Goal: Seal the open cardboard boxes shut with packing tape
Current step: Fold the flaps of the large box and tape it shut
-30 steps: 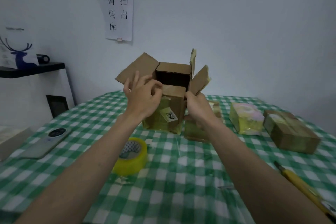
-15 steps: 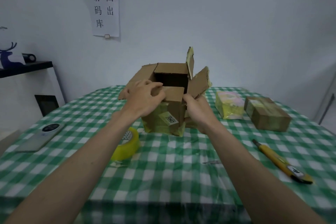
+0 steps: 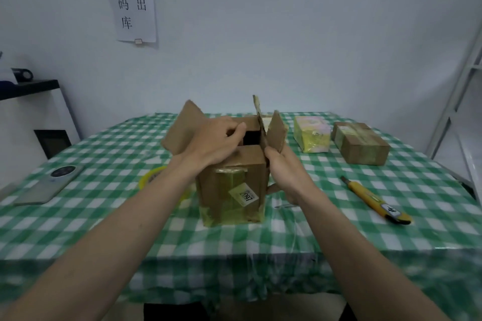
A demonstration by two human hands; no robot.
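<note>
1. Head view: a tall brown cardboard box (image 3: 232, 185) with yellowish tape patches and a white label stands upright at the centre of the frame on the green-and-white checked bench (image 3: 109, 216), its top flaps open.
2. The left hand (image 3: 216, 143) lies over the box's top left, fingers (image 3: 236, 130) curled over a flap at the opening, thumb hidden.
3. The right hand (image 3: 284, 167) is at the box's right side, its fingers pinching the lower edge of the upright right flap (image 3: 276, 133).
4. A yellow roll of packing tape (image 3: 151, 180) lies left of the box, mostly hidden behind the left forearm.
5. A yellow utility knife (image 3: 375, 199) lies right of centre.
6. In the upper right of the bench, a yellow-wrapped parcel (image 3: 311, 137) and a brown taped box (image 3: 361, 146) sit just beside each other.
7. A grey flat device (image 3: 49, 185) lies at the left edge.
</note>
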